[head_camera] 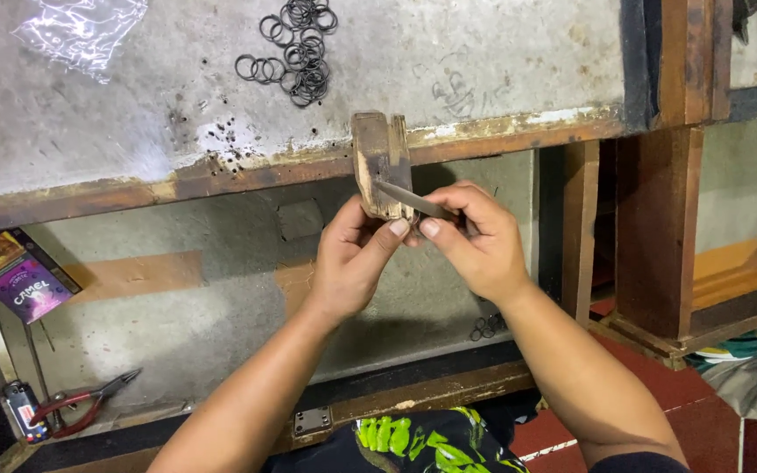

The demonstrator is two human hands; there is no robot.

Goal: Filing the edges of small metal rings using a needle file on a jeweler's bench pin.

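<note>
Metal file (413,203), thin and grey, lies slanted across the worn wooden peg (380,165) that juts from the counter (133,114) edge at frame centre. The right hand (475,238) grips its lower end, while the left hand (354,256) pinches something small against the peg. Dark rings (295,48) lie heaped at upper centre; red-handled pliers (81,405) rest lower left.

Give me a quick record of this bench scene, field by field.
Left hand: left hand pinches something small against the wooden peg
Right hand: right hand holds a flat metal file across the peg
Bench top: dark rings, plastic wrap
Lower tray: red-handled pliers, lighter, small purple box
</note>
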